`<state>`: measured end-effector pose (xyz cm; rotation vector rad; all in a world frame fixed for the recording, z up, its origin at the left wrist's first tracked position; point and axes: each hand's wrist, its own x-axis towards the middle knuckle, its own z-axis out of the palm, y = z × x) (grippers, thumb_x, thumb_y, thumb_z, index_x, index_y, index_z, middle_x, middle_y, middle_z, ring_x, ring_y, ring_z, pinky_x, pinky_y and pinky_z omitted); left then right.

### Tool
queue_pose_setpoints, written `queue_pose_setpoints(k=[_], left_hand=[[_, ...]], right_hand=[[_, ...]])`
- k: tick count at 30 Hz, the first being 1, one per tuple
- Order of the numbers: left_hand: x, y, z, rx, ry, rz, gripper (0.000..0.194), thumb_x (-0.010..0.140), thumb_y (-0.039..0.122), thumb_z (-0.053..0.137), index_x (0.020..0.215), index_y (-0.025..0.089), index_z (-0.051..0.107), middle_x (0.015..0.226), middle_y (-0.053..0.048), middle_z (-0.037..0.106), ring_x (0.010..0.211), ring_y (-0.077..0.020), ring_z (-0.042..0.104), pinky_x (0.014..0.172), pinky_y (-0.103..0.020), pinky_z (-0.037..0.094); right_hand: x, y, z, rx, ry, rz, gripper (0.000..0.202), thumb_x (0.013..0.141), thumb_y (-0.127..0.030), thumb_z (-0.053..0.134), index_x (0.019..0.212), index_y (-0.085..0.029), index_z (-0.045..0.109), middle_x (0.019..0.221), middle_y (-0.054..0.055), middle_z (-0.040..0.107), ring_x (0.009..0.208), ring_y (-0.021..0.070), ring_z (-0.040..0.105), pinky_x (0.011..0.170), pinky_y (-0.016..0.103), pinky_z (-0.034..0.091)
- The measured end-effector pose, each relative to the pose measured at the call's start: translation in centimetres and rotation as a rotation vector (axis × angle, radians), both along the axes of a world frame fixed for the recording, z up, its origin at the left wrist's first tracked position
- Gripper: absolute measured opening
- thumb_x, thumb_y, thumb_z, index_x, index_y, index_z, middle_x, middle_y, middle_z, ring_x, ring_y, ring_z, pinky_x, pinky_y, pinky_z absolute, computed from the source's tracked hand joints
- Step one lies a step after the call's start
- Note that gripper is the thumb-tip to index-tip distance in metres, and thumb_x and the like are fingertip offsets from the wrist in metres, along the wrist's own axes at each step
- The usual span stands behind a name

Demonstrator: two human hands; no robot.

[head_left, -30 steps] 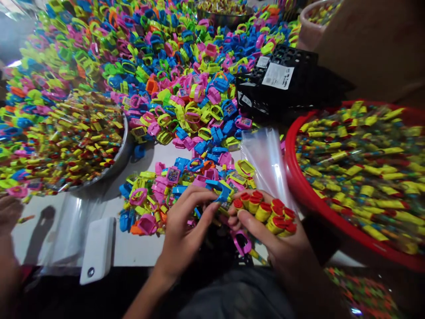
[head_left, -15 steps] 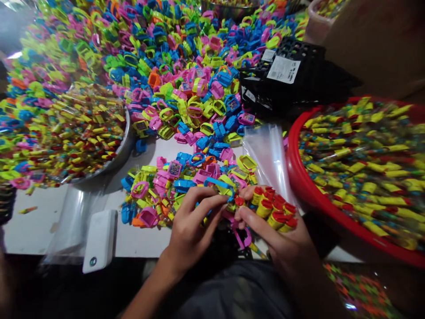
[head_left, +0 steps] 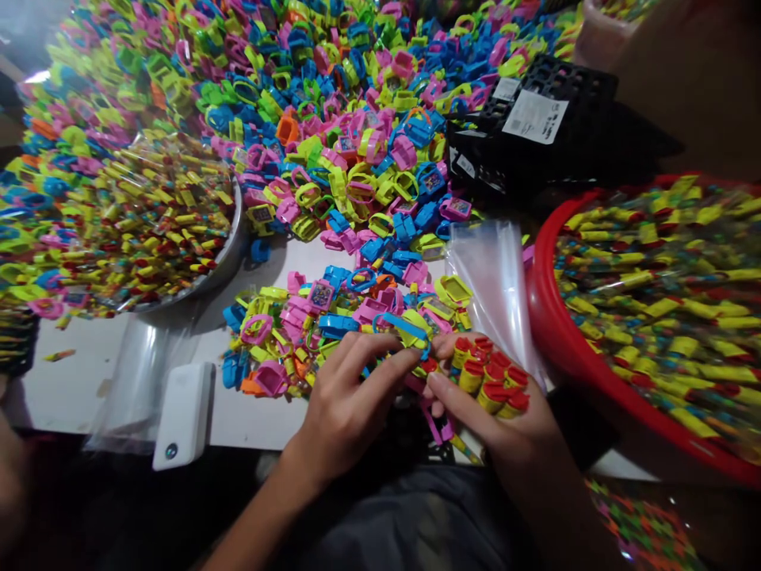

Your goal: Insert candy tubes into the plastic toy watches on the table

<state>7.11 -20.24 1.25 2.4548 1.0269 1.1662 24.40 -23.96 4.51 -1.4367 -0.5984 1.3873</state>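
My right hand (head_left: 511,416) is closed around a bunch of short yellow tubes with red ends (head_left: 491,377), the ends facing up. Between its thumb and index finger, another red end (head_left: 429,365) shows. My left hand (head_left: 350,396) comes in from the left, fingers bent and tips drawn together close to that red end. What the left fingertips pinch is hidden. Right at those tips lies a blue toy watch strap (head_left: 407,327). Under and behind both hands spreads a small pile of plastic toy watches (head_left: 321,297) in pink, yellow, blue and orange, mixed with yellow tubes.
A metal bowl (head_left: 239,218) of filled tubes stands left, a red tub (head_left: 544,274) of them right. Clear plastic bags (head_left: 491,277), a white power bank (head_left: 184,416) and black perforated baskets (head_left: 552,87) lie around. A large toy-watch heap (head_left: 333,71) covers the back.
The view has shifted slightly, so the scene sits a little further right. My hands stay together, and the right one keeps its bunch of tubes.
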Motion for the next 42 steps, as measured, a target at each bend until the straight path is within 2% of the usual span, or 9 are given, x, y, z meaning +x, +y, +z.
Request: queue_pose_setpoints(k=[10, 14, 19, 23, 29, 35, 42], left_hand=[[-0.1, 0.3, 0.2, 0.031, 0.092, -0.012, 0.023, 0.109, 0.009, 0.054, 0.126, 0.011, 0.070, 0.115, -0.011, 0.069, 0.099, -0.0194, 0.061, 0.090, -0.032, 0.051], [-0.4, 0.3, 0.1, 0.039, 0.126, -0.051, 0.027, 0.112, 0.012, 0.048, 0.128, 0.011, 0.070, 0.117, -0.012, 0.070, 0.104, -0.0205, 0.062, 0.096, -0.033, 0.052], [-0.7, 0.3, 0.3, 0.081, 0.153, -0.082, 0.031, 0.114, 0.014, 0.045, 0.130, 0.009, 0.070, 0.118, -0.013, 0.072, 0.110, -0.0214, 0.063, 0.100, -0.034, 0.051], [-0.7, 0.3, 0.6, 0.129, 0.198, -0.073, 0.032, 0.115, 0.016, 0.043, 0.132, 0.010, 0.070, 0.117, -0.013, 0.074, 0.106, -0.0205, 0.062, 0.095, -0.033, 0.052], [-0.7, 0.3, 0.5, 0.124, 0.180, -0.069, 0.034, 0.116, 0.017, 0.041, 0.131, 0.011, 0.071, 0.114, -0.013, 0.077, 0.103, -0.0205, 0.065, 0.091, -0.034, 0.054], [-0.7, 0.1, 0.6, 0.129, 0.157, -0.060, 0.035, 0.115, 0.017, 0.041, 0.130, 0.011, 0.072, 0.108, -0.013, 0.077, 0.102, -0.0209, 0.066, 0.091, -0.034, 0.056], [-0.5, -0.2, 0.9, 0.166, 0.132, -0.049, 0.033, 0.115, 0.014, 0.042, 0.127, 0.008, 0.073, 0.108, -0.013, 0.076, 0.103, -0.0208, 0.064, 0.089, -0.033, 0.055]], right_hand=[[0.3, 0.4, 0.0, -0.036, 0.005, -0.009, 0.035, 0.076, -0.039, 0.095, 0.100, -0.023, 0.075, 0.081, -0.001, 0.075, 0.066, 0.0120, 0.065, 0.066, 0.019, 0.059], [0.6, 0.3, -0.4, -0.072, 0.006, 0.025, 0.040, 0.077, -0.042, 0.095, 0.104, -0.023, 0.073, 0.074, -0.001, 0.072, 0.061, 0.0144, 0.064, 0.058, 0.022, 0.057], [0.8, 0.0, -0.9, -0.043, -0.007, 0.067, 0.033, 0.083, -0.041, 0.090, 0.104, -0.025, 0.070, 0.068, -0.003, 0.069, 0.058, 0.0118, 0.062, 0.062, 0.020, 0.054], [0.7, 0.0, -0.9, -0.030, 0.027, 0.055, 0.027, 0.084, -0.036, 0.088, 0.099, -0.026, 0.069, 0.066, -0.004, 0.065, 0.055, 0.0113, 0.056, 0.054, 0.020, 0.047], [0.6, 0.1, -0.8, -0.052, 0.016, 0.052, 0.026, 0.082, -0.035, 0.087, 0.100, -0.027, 0.069, 0.065, -0.005, 0.062, 0.053, 0.0127, 0.052, 0.051, 0.025, 0.043], [0.4, 0.1, -1.1, -0.029, -0.023, 0.031, 0.033, 0.077, -0.040, 0.091, 0.096, -0.026, 0.069, 0.065, -0.004, 0.061, 0.058, 0.0141, 0.049, 0.056, 0.027, 0.041], [0.0, 0.4, -0.7, -0.023, 0.012, -0.021, 0.035, 0.073, -0.038, 0.092, 0.092, -0.026, 0.065, 0.064, -0.006, 0.057, 0.055, 0.0137, 0.046, 0.055, 0.029, 0.040]])
